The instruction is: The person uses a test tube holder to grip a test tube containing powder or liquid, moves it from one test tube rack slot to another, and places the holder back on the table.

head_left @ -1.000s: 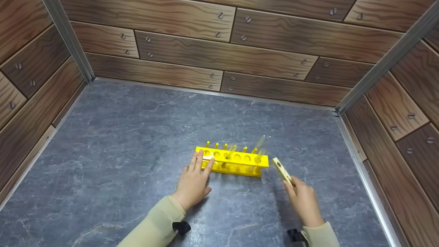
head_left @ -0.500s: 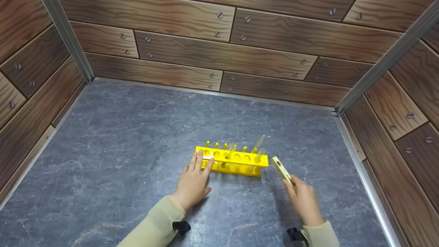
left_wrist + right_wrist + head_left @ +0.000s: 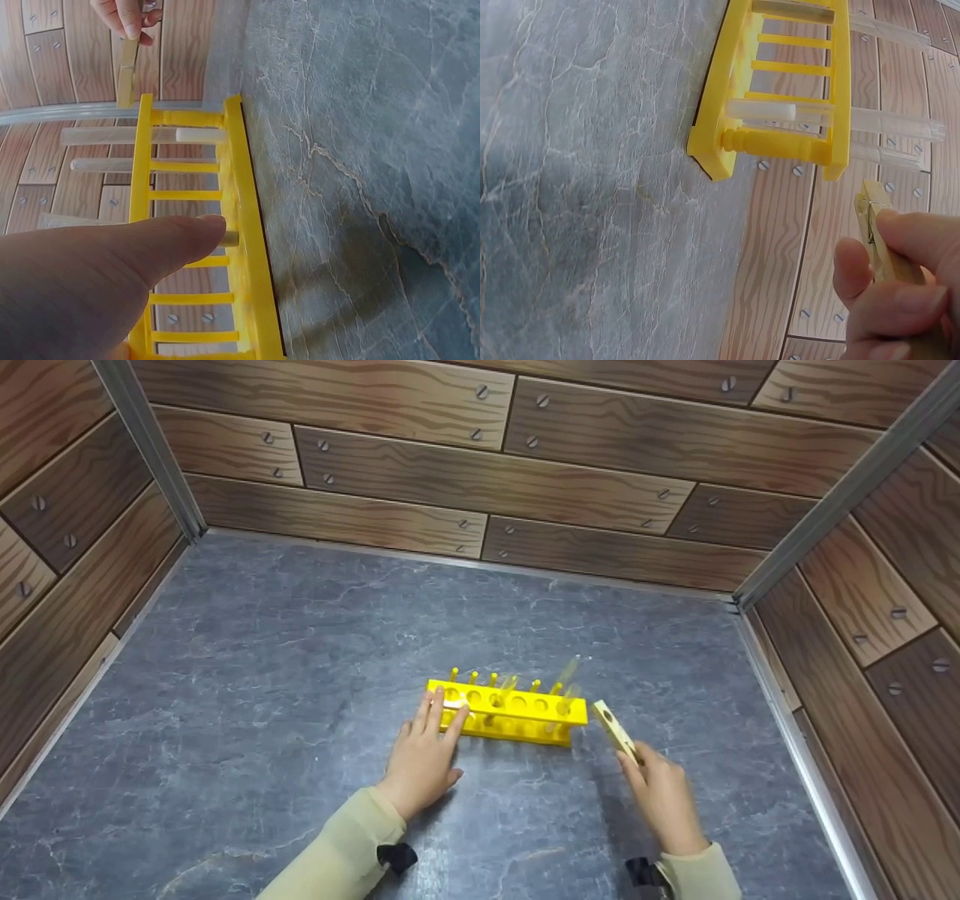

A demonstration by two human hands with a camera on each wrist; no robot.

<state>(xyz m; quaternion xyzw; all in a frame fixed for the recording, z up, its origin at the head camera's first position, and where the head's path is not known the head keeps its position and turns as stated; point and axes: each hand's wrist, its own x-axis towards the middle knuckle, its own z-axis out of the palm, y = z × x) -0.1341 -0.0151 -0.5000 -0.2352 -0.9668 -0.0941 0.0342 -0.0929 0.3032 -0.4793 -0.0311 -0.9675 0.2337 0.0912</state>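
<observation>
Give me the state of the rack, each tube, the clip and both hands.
Yellow rack: upright.
Front-right tube: in the rack, white contents at the bottom.
Front-left tube: in the rack, brownish contents at the bottom.
Rear tube: upside down.
Wooden clip: held, apparently closed.
Left hand: resting on the rack.
Right hand: gripping the clip.

Left fingers [image 3: 436, 718] straight (slightly spread), right fingers [image 3: 896, 309] curled

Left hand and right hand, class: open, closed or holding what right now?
Left hand: open, resting on the yellow rack.
Right hand: closed, holding the wooden clamp.
</observation>
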